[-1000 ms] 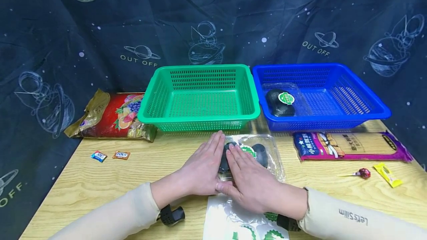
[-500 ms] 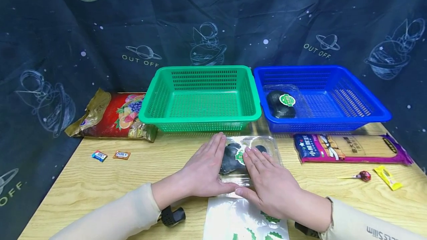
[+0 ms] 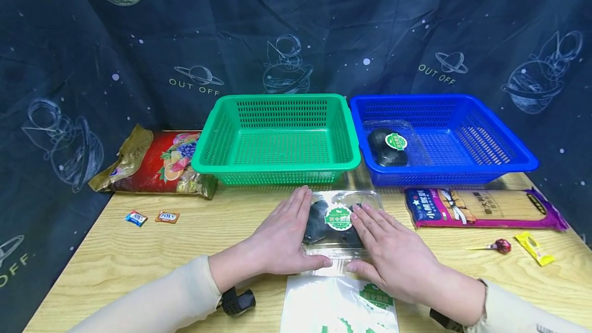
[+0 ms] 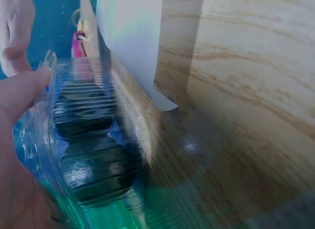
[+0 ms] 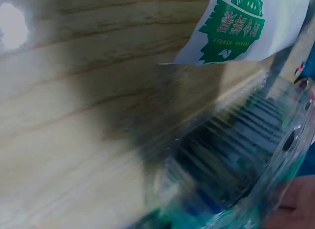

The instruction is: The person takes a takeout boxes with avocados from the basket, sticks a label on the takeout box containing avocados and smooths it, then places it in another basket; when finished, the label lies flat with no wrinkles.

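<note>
A clear plastic clamshell box (image 3: 326,253) with dark rounded things (image 3: 317,221) inside sits on the table before the green basket. A round green-and-white sticker (image 3: 338,218) lies on its lid. My left hand (image 3: 283,235) rests along the box's left side, fingers straight and thumb across the near edge. Fingers of my right hand (image 3: 393,248) lie straight over the lid's right part, touching it beside the sticker. Below the box is a white sheet of green stickers (image 3: 335,299). In the left wrist view, the ribbed side of the box (image 4: 81,66) shows next to my thumb.
Behind stand a green basket (image 3: 277,176) and a blue basket (image 3: 444,172) with a similar stickered box (image 3: 389,147). A red-gold bag (image 3: 157,163) lies left, near two small sweets (image 3: 167,217). Right are a noodle packet (image 3: 485,208), a lollipop (image 3: 502,246) and a yellow wrapped sweet (image 3: 534,248).
My right hand has slid rightward across the lid, off the sticker, which now shows whole. My left hand stays against the box's left side.
</note>
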